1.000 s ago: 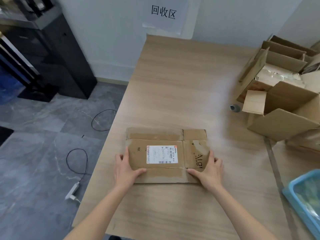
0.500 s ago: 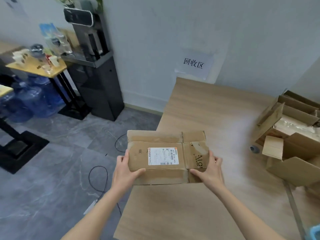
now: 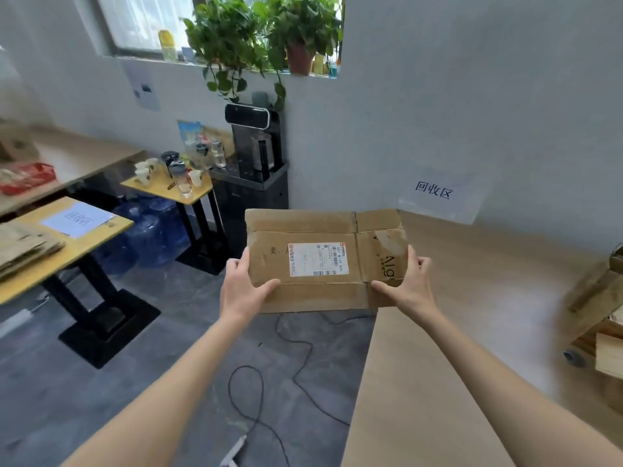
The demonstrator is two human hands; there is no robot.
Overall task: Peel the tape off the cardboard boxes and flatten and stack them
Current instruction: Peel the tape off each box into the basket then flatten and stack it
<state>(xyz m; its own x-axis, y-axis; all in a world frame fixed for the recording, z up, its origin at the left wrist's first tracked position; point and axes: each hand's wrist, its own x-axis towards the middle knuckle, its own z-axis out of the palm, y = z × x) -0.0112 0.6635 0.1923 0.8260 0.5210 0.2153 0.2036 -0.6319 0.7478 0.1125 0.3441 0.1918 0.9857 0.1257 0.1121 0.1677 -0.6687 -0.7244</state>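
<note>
Your left hand point(image 3: 243, 291) and right hand point(image 3: 409, 287) each grip an end of the flattened box point(image 3: 323, 261), fingers wrapped under, thumbs on top, off the table point(image 3: 472, 332), above the floor point(image 3: 168, 382).

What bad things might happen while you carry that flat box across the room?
The flattened box is held only at its near edge by the left hand and right hand, so it might sag or slip. Black cables and a power strip lie on the floor below; feet could catch on them.

Both hands point(image 3: 243, 291) point(image 3: 409, 288) grip (arms outstretched), thumbs on top
</note>
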